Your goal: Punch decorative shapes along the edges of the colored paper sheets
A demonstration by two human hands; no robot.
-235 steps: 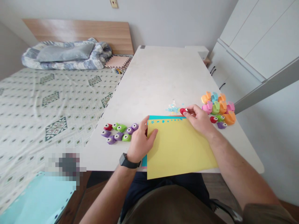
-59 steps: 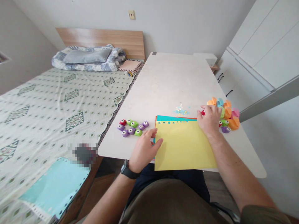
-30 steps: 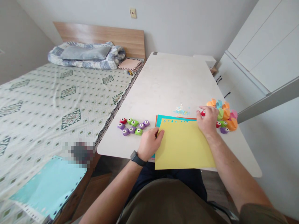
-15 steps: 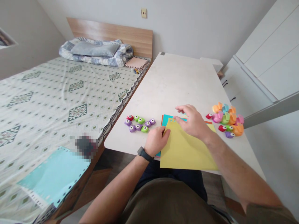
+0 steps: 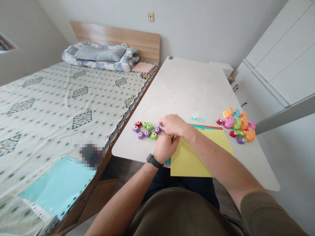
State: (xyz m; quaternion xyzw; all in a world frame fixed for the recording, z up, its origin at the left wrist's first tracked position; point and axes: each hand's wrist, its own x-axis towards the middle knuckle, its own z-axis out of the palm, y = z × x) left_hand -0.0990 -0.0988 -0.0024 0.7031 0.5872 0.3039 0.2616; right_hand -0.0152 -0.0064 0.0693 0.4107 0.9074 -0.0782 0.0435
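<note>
My right hand (image 5: 173,125) reaches across to a cluster of small punches (image 5: 147,129), red, green and purple, at the table's left; its fingers curl onto the rightmost purple one (image 5: 161,127). My left hand (image 5: 164,147), with a dark watch on the wrist, rests closed on the left edge of a yellow sheet (image 5: 200,152) that lies over teal and orange sheets (image 5: 206,126). My right forearm crosses above the yellow sheet.
A second pile of punches (image 5: 237,124), orange, pink, green, red and purple, sits at the table's right edge. Paper confetti (image 5: 196,116) lies beyond the sheets. The white table (image 5: 187,85) stands beside a bed (image 5: 61,98). A teal sheet (image 5: 56,186) lies on the bed's near corner.
My right hand left the red punch by the right pile and swept left across the sheets to the left cluster. My left hand stayed on the yellow sheet's edge.
</note>
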